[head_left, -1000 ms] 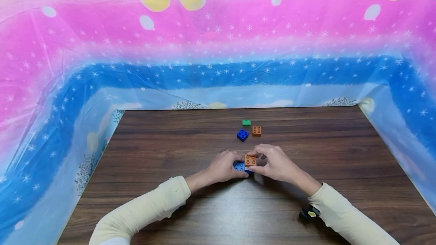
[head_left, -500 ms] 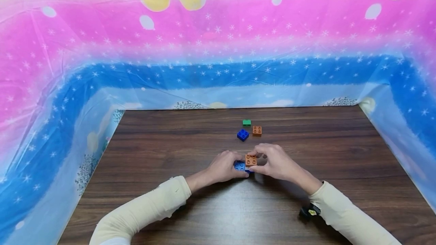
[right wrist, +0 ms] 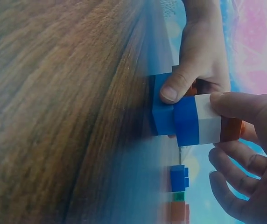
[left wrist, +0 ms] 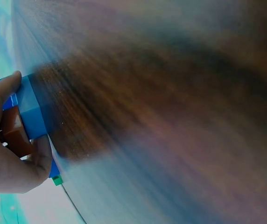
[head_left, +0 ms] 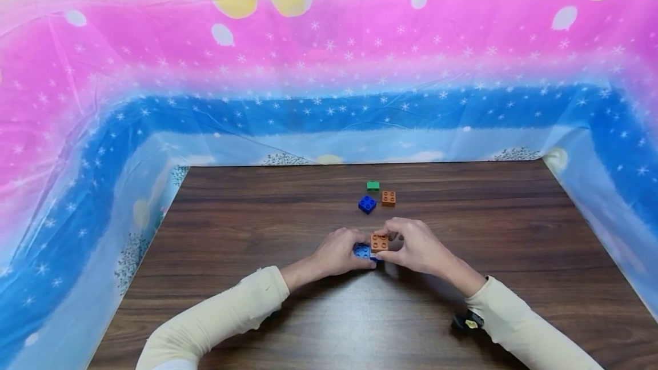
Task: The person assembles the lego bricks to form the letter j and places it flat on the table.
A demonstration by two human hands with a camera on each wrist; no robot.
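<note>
At the middle of the dark wood-grain tabletop (head_left: 247, 204), a light-blue studded plastic brick (head_left: 362, 251) is gripped from both sides between the thumb and fingers of the left hand (head_left: 336, 251). At its right end a column is stood: a dark-blue plastic brick (right wrist: 186, 121), then a white plastic brick (right wrist: 209, 119), then a square four-stud orange brick (head_left: 379, 242) on top. The column is pinched by the right hand (head_left: 418, 247), its thumb laid on the white brick and its lower fingers clear of it. A second orange brick (left wrist: 16, 133) is seen on the light-blue brick, partly covered by the left hand. Beyond the light-blue brick, well apart from it, a loose dark-blue brick (head_left: 367, 204), a loose orange brick (head_left: 389, 198) and a small green brick (head_left: 373, 186) are laid.

The step in hand is judged to be the seating of the column. The light-blue brick is best braced firmly, with pressure applied straight down through the column; if it were pushed sideways, the joints might be tilted or parted. Whether the studs are fully engaged cannot be told.
</note>
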